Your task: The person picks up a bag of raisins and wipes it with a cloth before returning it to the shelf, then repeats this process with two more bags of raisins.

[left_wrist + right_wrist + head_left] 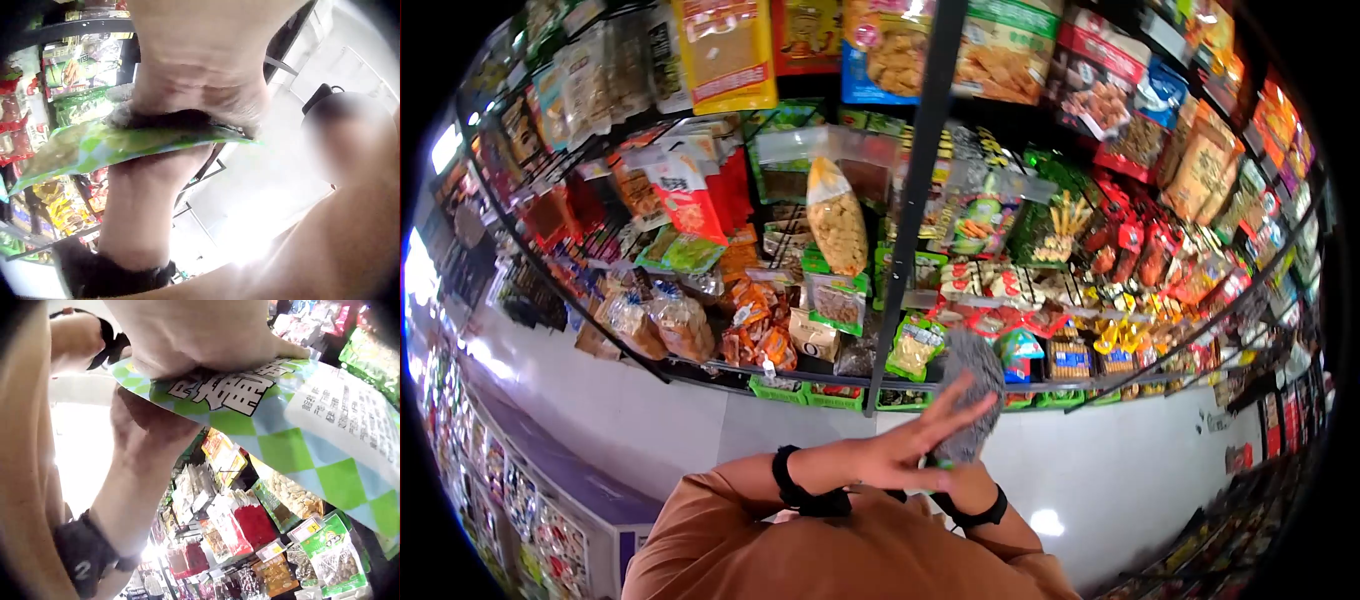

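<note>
A fuzzy grey cloth-like piece (pixel 972 385) lies over the snack packet in front of my chest. My left hand (pixel 910 448) rests on it from above with its fingers spread and fairly straight. Beneath, my right hand (pixel 970 487) grips the packet, and most of its fingers are hidden. The packet's underside, a green and blue check pattern (pixel 284 447) with white lettering and a pale text panel, faces down in the right wrist view. Edge-on in the left wrist view, the packet (pixel 94 147) runs between the two hands, with some grey fuzz (pixel 119 115) above it.
Shelves full of bagged snacks curve ahead, with a black post (pixel 915 190) in the middle. A green-edged packet (pixel 916 345) sits near the lower shelf edge, and bread bags (pixel 678 325) stand to the left. Pale floor (pixel 785 430) separates me from the shelf.
</note>
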`<control>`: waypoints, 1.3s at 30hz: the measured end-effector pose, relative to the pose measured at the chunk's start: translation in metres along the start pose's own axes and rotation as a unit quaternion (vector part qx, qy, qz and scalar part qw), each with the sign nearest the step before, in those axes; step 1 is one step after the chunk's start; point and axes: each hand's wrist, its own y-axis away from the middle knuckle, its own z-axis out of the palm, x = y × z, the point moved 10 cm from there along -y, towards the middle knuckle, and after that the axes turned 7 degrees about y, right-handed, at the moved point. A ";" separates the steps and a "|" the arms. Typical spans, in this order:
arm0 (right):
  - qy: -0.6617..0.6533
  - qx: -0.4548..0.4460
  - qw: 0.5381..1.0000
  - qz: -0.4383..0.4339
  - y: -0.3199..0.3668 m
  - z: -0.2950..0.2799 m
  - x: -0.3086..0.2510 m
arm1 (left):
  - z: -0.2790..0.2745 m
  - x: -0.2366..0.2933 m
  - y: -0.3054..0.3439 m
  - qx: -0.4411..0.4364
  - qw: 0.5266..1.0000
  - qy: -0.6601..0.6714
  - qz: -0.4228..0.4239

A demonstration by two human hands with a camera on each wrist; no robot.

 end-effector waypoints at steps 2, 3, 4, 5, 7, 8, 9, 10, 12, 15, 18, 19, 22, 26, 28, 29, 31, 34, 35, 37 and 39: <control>-0.053 0.005 0.997 0.055 0.010 -0.003 0.041 | 0.004 -0.002 0.006 0.012 0.999 0.002 -0.034; -0.075 0.001 0.994 0.077 0.015 0.001 0.061 | -0.003 -0.002 0.011 0.050 0.998 -0.008 -0.039; -0.089 -0.005 0.991 0.096 0.022 0.006 0.079 | -0.011 -0.001 0.017 0.088 0.995 -0.019 -0.044; -0.095 -0.013 0.989 0.108 0.026 0.012 0.089 | -0.020 -0.003 0.025 0.105 0.993 -0.026 -0.047; -0.091 -0.025 0.989 0.113 0.019 0.028 0.092 | -0.049 0.005 0.044 0.195 0.972 -0.133 -0.001; -0.093 -0.033 0.988 0.117 0.008 0.039 0.078 | -0.053 0.009 0.051 0.203 0.970 -0.132 -0.005; 0.036 -0.038 0.997 0.058 -0.018 0.050 0.042 | -0.071 0.015 0.068 0.284 0.955 -0.083 -0.007; 0.164 -0.041 0.986 -0.008 -0.035 0.061 0.017 | -0.091 0.022 0.085 0.361 0.932 -0.037 -0.006; 0.081 -0.011 0.997 0.012 -0.037 0.067 0.029 | -0.114 0.031 0.112 0.399 0.916 -0.043 -0.030; 0.079 -0.004 0.997 -0.005 -0.046 0.076 0.028 | -0.138 0.040 0.151 0.445 0.895 -0.015 0.014; -0.147 -0.040 0.983 0.104 -0.045 0.089 0.067 | -0.155 0.052 0.167 0.464 0.883 -0.064 0.033; -0.117 -0.085 0.977 0.156 -0.033 0.093 0.089 | -0.166 0.039 0.177 0.510 0.860 -0.004 -0.021; -0.061 -0.111 0.967 0.222 -0.032 0.111 0.088 | -0.187 0.028 0.199 0.585 0.807 0.051 -0.069; 0.051 -0.032 0.983 0.175 -0.048 0.123 0.047 | -0.218 0.012 0.249 0.642 0.759 -0.076 -0.083; 0.024 -0.008 0.977 0.210 -0.042 0.130 0.046 | -0.226 0.002 0.271 0.691 0.716 0.087 0.048; 0.095 -0.074 0.982 0.146 -0.046 0.150 0.018 | -0.227 0.005 0.271 0.683 0.728 0.047 0.039; 0.157 -0.216 0.964 -0.004 -0.040 0.201 -0.015 | -0.216 -0.014 0.272 0.670 0.727 0.150 0.015; 0.179 -0.320 0.927 -0.081 -0.022 0.263 -0.031 | -0.209 0.007 0.240 0.508 0.795 0.317 0.094; 0.207 -0.352 0.909 -0.080 -0.019 0.280 -0.029 | -0.206 0.010 0.237 0.472 0.821 0.309 0.087; 0.171 -0.316 0.932 -0.048 -0.024 0.291 -0.021 | -0.201 0.034 0.229 0.411 0.890 0.184 0.078; 0.150 -0.295 0.943 -0.035 -0.033 0.298 -0.015 | -0.191 0.032 0.237 0.354 0.926 0.122 0.058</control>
